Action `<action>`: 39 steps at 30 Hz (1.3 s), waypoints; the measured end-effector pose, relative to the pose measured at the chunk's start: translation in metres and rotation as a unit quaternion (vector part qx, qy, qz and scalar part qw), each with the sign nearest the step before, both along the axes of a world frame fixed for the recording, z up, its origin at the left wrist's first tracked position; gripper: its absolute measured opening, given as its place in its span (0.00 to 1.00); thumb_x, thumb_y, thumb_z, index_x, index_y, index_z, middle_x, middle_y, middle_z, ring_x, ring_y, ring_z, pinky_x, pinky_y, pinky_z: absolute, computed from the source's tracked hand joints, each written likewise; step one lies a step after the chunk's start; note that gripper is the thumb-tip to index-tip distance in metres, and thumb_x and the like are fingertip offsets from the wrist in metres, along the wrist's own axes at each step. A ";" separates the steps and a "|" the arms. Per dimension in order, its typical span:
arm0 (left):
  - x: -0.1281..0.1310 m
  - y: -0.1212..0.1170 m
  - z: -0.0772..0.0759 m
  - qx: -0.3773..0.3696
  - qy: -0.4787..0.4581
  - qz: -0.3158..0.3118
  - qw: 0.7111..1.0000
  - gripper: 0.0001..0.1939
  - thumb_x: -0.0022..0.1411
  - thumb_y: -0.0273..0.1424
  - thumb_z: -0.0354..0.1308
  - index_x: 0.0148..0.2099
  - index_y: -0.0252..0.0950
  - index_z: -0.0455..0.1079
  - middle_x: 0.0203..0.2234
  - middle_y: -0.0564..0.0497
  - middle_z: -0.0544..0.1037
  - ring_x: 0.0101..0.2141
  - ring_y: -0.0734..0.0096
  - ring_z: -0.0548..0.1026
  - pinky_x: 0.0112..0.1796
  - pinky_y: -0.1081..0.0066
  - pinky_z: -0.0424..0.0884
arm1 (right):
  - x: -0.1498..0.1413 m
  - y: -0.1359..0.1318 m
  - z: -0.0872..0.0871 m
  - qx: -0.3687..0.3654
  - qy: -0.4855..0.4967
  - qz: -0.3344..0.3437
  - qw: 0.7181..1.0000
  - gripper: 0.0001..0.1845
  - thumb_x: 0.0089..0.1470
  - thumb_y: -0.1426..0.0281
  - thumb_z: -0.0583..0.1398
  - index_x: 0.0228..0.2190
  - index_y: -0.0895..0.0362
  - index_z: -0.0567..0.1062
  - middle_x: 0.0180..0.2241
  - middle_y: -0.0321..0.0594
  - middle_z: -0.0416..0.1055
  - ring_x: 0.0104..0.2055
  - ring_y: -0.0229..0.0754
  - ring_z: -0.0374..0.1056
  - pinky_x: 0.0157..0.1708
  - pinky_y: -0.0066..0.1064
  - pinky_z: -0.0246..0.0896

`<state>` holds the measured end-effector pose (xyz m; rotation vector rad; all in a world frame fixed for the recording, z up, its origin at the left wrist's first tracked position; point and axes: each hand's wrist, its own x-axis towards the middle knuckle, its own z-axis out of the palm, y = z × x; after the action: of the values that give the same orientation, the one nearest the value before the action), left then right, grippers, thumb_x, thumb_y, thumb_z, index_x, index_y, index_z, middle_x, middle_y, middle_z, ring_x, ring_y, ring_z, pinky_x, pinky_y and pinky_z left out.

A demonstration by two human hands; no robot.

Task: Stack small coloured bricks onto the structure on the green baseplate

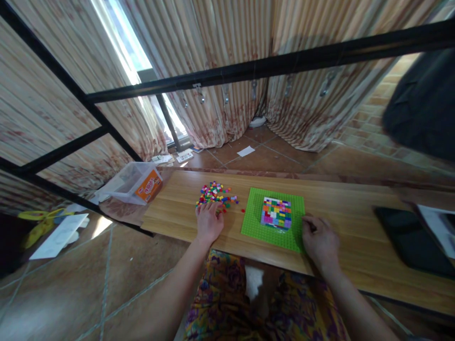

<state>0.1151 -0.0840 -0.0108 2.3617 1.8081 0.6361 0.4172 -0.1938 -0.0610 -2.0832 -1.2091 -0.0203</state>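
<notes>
On the wooden table, a pile of small colourful toy bricks [213, 191] lies to the left. My left hand [210, 221] reaches over its near edge, fingers apart and fingertips down among the bricks. Right of the pile is a green studded baseplate [253, 213]. A square block built of many-coloured bricks [276, 213] stands on it. My right hand [322, 240] rests at the baseplate's right edge with its fingers curled in. Whether anything small is inside those fingers is hidden.
A clear plastic box [122, 182] with an orange label stands beyond the table's left end. A dark flat tablet-like object [414, 239] lies on the right. One loose red brick [243, 210] sits between pile and baseplate. A black metal bar [227, 76] crosses ahead.
</notes>
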 end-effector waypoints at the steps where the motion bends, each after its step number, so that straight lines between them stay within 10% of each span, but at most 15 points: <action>1: -0.003 0.000 0.000 -0.002 0.000 0.001 1.000 0.16 0.59 0.25 0.55 0.49 0.43 0.72 0.46 0.51 0.79 0.49 0.60 0.72 0.53 0.59 0.60 | 0.000 0.000 0.000 0.004 0.000 0.002 1.000 0.16 0.56 0.64 0.53 0.35 0.58 0.79 0.35 0.45 0.74 0.31 0.42 0.65 0.31 0.33 0.56; 18: -0.001 0.002 0.004 0.016 0.014 -0.010 1.000 0.11 0.62 0.28 0.56 0.46 0.42 0.75 0.41 0.50 0.81 0.46 0.56 0.73 0.50 0.55 0.61 | 0.000 0.001 -0.001 0.013 -0.006 -0.004 1.000 0.17 0.56 0.64 0.53 0.34 0.58 0.79 0.35 0.45 0.75 0.32 0.43 0.67 0.32 0.33 0.57; 30: 0.090 -0.015 0.016 0.010 -0.134 -0.218 0.967 0.06 0.65 0.29 0.58 0.40 0.40 0.76 0.34 0.52 0.80 0.40 0.65 0.74 0.45 0.64 0.67 | -0.004 0.002 0.005 0.016 0.018 0.003 1.000 0.16 0.56 0.66 0.53 0.35 0.58 0.79 0.35 0.45 0.75 0.34 0.43 0.68 0.34 0.33 0.58; 39: 0.102 -0.013 0.017 0.012 -0.090 -0.235 0.968 0.08 0.64 0.27 0.57 0.42 0.42 0.77 0.37 0.53 0.80 0.41 0.65 0.74 0.49 0.62 0.64 | -0.005 0.002 0.007 0.012 0.020 0.001 1.000 0.16 0.57 0.66 0.53 0.35 0.58 0.79 0.35 0.45 0.75 0.34 0.42 0.68 0.33 0.32 0.57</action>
<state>0.2172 -0.0974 0.0057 2.5158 1.1119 0.7718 0.4123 -0.1914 -0.0543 -2.0513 -1.1816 0.0079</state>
